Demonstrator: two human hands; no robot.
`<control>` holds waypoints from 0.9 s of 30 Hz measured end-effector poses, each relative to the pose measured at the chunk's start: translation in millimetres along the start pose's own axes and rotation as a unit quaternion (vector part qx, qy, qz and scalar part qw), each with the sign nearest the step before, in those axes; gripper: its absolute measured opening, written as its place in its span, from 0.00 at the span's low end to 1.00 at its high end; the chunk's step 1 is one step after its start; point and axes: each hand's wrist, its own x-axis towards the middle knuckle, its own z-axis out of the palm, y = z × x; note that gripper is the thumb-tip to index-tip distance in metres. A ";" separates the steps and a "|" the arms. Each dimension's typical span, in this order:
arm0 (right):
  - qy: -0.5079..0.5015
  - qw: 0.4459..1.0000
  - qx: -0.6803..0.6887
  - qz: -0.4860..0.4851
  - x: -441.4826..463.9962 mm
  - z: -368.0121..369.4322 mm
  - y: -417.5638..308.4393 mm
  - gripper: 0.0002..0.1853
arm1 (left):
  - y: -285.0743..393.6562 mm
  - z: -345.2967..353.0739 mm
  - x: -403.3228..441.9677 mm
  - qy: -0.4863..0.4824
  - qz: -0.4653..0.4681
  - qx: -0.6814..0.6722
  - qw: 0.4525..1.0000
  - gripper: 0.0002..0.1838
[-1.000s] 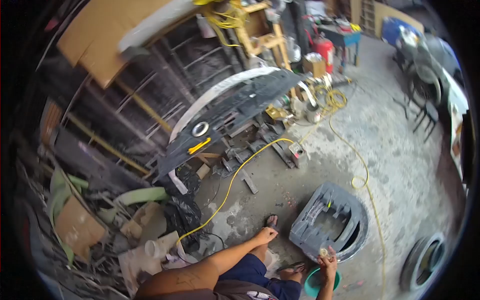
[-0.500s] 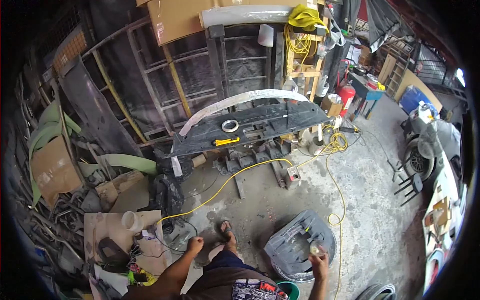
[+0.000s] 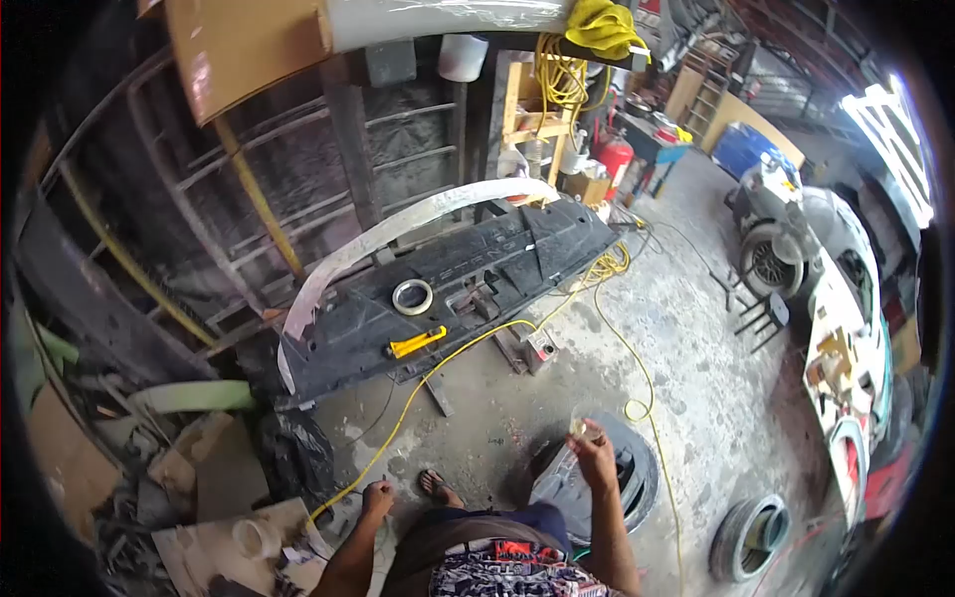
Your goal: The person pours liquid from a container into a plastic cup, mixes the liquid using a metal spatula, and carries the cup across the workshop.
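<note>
My right hand (image 3: 594, 458) is raised, its fingers closed around a small clear cup (image 3: 585, 430). Lower on the left is my left hand (image 3: 376, 499), held closed; a small dark tip shows at the fingers, too small to name. In front of me a long black plastic car panel (image 3: 348, 353) lies raised off the floor. On it rest a roll of tape (image 3: 412, 297) and a yellow utility knife (image 3: 416, 342). A pale curved strip (image 3: 398, 224) runs along the panel's far edge.
A yellow cord (image 3: 383, 443) snakes over the concrete floor. Behind my right hand sits a grey plastic part (image 3: 637, 453) on a round base. Cardboard with a white tub (image 3: 257, 538) lies left. Wheels (image 3: 736, 537), a black stool (image 3: 763, 316) and a fire extinguisher (image 3: 614, 159) stand right.
My right hand has come up and forward with the clear cup. The view has shifted closer to the black panel, and my left hand stays closed.
</note>
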 end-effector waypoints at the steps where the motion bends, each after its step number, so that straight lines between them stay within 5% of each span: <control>1: 0.009 1.000 0.015 -0.013 7.8 13.8 -8.4 0.25 | 5.7 -8.4 12.6 0.018 0.024 -0.030 0.999 0.13; 4: 0.033 0.999 0.008 -0.018 47.4 22.5 -21.1 0.27 | 21.1 -37.7 26.5 0.027 0.022 -0.086 0.996 0.12; 5: -0.040 0.918 -0.323 -0.226 61.0 24.1 -31.9 0.30 | 30.1 -45.0 25.5 0.033 -0.010 -0.124 0.992 0.11; 6: -0.110 0.685 -0.606 -0.388 72.3 25.9 -43.9 0.33 | 32.8 -52.9 20.8 0.012 -0.052 -0.151 0.987 0.10; 7: -0.105 0.682 -0.611 -0.388 84.6 34.5 -56.0 0.33 | 9.3 -47.6 23.9 0.034 -0.033 -0.162 0.986 0.11; 9: -0.075 0.920 -0.322 -0.209 113.4 64.5 -74.3 0.38 | -23.6 -43.5 14.4 0.048 -0.029 -0.129 0.990 0.14; 10: -0.059 0.982 -0.150 -0.102 130.4 75.9 -83.1 0.41 | -25.7 -52.0 2.1 0.038 -0.046 -0.084 0.995 0.17; 13: -0.076 0.964 -0.215 -0.140 189.7 89.5 -109.9 0.40 | -17.6 -60.0 -34.3 0.066 0.018 -0.037 0.997 0.20; 15: -0.083 0.981 -0.146 -0.094 237.5 95.8 -123.6 0.37 | -18.9 -57.1 -58.1 0.068 -0.202 -0.095 0.973 0.19; 16: -0.090 0.979 -0.153 -0.104 254.3 107.4 -131.1 0.33 | -31.2 -54.1 -58.5 0.144 0.120 0.060 0.980 0.16; 17: -0.109 0.971 -0.174 -0.119 271.8 115.0 -136.0 0.32 | -34.4 -51.1 -68.0 0.153 0.107 0.059 0.981 0.16; 20: -0.150 0.973 -0.148 -0.094 329.1 131.7 -140.8 0.31 | -21.0 -27.9 -84.6 0.214 -0.244 -0.211 0.922 0.10; 27: -0.247 0.949 -0.191 -0.052 415.0 147.6 -142.3 0.28 | 43.7 27.4 -61.5 0.215 -0.233 -0.264 0.911 0.10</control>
